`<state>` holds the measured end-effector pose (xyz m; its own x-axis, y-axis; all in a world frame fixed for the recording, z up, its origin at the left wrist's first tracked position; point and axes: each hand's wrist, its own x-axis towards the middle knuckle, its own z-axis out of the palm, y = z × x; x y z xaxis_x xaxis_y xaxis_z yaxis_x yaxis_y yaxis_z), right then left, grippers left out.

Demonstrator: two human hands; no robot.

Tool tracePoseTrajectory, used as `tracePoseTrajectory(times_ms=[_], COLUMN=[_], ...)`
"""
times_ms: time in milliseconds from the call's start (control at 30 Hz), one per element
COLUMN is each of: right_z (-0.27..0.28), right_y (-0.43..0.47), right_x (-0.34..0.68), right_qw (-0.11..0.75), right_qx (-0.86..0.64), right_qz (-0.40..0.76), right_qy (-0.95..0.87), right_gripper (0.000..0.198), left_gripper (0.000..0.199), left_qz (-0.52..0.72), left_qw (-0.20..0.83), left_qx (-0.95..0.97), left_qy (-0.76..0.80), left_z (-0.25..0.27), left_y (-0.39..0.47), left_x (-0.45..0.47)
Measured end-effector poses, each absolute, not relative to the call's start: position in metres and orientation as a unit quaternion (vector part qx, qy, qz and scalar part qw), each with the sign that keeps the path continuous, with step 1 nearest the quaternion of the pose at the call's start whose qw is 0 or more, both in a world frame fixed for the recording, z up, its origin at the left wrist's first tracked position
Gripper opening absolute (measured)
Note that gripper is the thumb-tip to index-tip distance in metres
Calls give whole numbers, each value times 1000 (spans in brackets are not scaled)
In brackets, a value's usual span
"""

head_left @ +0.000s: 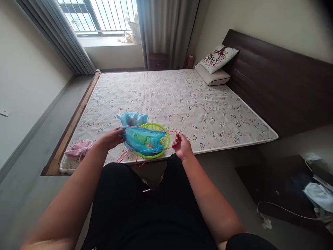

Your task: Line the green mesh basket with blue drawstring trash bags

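A thin blue drawstring plastic bag point(135, 139) is stretched between my hands over a yellow-green mesh basket point(156, 125) at the mattress edge. My left hand point(111, 138) is closed on the bag's left edge. My right hand point(182, 146) pinches the bag's red drawstring point(170, 131), which is pulled out to the right as a loop. Something green and orange shows through the blue film, too blurred to name. Loose red strings point(125, 155) hang at the lower left. Just behind the basket sits another crumpled blue bag point(134, 118).
A pink cloth point(79, 149) lies on the letter-print mattress point(156, 93) at left. Two pillows point(218, 59) rest against the dark headboard point(273, 69). At right stands a dark nightstand point(270, 187) with a white cable point(286, 208). Grey curtains point(166, 31) flank the barred window.
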<state>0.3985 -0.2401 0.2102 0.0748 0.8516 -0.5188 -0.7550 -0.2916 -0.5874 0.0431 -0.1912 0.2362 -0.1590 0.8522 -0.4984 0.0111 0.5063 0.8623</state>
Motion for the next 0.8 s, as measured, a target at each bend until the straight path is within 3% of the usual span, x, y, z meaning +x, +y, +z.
tracePoseTrajectory(times_ms=[133,300,433,533,667,800], right_z=[214,214,216,224,241,256], right_y=[-238,-230,-228,-230,-236,-235], right_x=[399,404,408,410,397,355], right_qw=[609,624,617,559,449,400], right_qx=[-417,-418,-436,-434,-362,-443], right_qz=[670,655,647,691,773,656], right_qy=[-77,-80,-105,-147,-263,-462], right_gripper=[13,14,11,7,16,21], left_gripper=[14,18,22,23,19,35], left_qz=[459,428,432,465,529,541], left_qw=[581,494,525,590,629,676], left_qx=[285,259,218,192,177,187], left_qy=[609,711,700,632,541,464], left_z=[255,242,227,225,231,235], left_y=[-203,-217,-231,-240,-246,-248], left_x=[45,43,43,51,69,90])
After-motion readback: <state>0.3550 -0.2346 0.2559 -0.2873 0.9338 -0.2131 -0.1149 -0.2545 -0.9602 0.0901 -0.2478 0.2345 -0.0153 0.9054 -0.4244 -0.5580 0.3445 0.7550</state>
